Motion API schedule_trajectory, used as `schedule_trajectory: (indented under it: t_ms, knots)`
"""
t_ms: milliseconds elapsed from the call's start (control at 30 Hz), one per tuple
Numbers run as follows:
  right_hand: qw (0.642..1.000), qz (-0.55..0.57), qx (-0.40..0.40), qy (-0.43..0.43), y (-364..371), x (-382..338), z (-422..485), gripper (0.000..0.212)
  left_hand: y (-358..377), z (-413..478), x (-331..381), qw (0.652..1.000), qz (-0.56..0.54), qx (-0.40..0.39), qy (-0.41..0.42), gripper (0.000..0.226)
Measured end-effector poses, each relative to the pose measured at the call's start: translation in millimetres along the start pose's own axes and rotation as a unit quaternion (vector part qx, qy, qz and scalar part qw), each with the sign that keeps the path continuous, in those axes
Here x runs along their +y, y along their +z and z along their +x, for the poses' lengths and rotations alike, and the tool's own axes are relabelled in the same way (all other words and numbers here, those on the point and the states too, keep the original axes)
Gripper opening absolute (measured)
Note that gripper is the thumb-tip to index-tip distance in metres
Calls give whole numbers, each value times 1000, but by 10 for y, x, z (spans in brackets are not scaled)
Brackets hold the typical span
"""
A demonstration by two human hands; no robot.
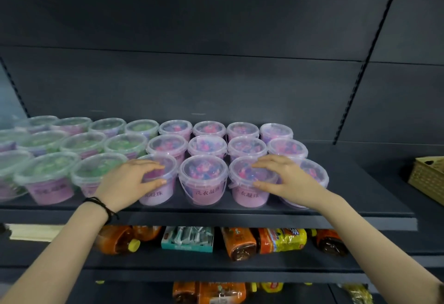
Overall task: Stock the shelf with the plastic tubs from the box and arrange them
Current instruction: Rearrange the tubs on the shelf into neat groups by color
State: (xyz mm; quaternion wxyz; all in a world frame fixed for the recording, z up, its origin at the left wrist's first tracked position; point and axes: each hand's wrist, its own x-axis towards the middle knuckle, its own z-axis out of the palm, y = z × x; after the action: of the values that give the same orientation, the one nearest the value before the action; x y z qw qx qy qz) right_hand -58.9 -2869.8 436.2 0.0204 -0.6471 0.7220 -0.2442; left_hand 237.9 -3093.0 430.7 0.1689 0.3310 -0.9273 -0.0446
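Several clear plastic tubs with pink labels stand in three rows on a dark shelf (360,198). Tubs on the left hold green beads, those on the right pink and blue beads. My left hand (129,181) grips the rim of a front-row tub (168,166), fingers over the lid and thumb on the side. My right hand (283,178) holds another front-row tub (245,178) the same way. One tub (203,178) stands between the two held ones. A further tub (314,171) sits partly hidden behind my right hand. The box is out of view.
A woven basket (427,178) stands on the shelf at the far right, with bare shelf between it and the tubs. The shelf below carries orange bottles (240,243), a teal carton (187,239) and yellow packets (288,239). A dark back panel rises behind the tubs.
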Motion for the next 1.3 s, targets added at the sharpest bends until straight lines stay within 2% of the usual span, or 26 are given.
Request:
schedule_trajectory:
  t_ms: [133, 233, 333, 600, 733, 800, 900, 967, 1033, 1200, 1300]
  knots:
    - [1000, -7, 0, -7, 71, 2, 64, 36, 44, 1, 126, 998, -40, -25, 50, 78]
    - [1000, 0, 9, -17, 92, 50, 60, 35, 138, 7, 336, 994, -21, -75, 72, 81]
    - [1000, 9, 7, -13, 88, 103, 42, 36, 196, 18, 416, 997, -22, -57, 49, 87]
    - [1000, 2, 0, -25, 91, 150, 78, 37, 248, 0, 612, 999, -29, 20, 31, 63]
    - [996, 16, 81, -31, 131, 139, 235, 35, 274, -11, 569, 998, -28, 36, 51, 63]
    - [995, 29, 93, -26, 145, 67, 419, 41, 274, -13, 564, 998, -25, 35, 55, 64]
    - [997, 57, 25, -45, 185, -117, 708, 48, 279, -47, 553, 998, -16, 37, 56, 65]
    - [996, 59, -28, -60, 240, -221, 893, 42, 292, -66, 533, 997, -11, 45, 60, 65]
    - [996, 41, -47, -58, 272, -276, 1102, 39, 297, -63, 514, 997, -13, 52, 63, 64]
    - [996, 8, -80, 28, 228, -333, 1711, 41, 277, 23, 414, 997, -20, 21, 74, 63]
    - [991, -11, -106, 80, 254, -342, 1983, 49, 294, 43, 357, 996, -4, 18, 90, 60]
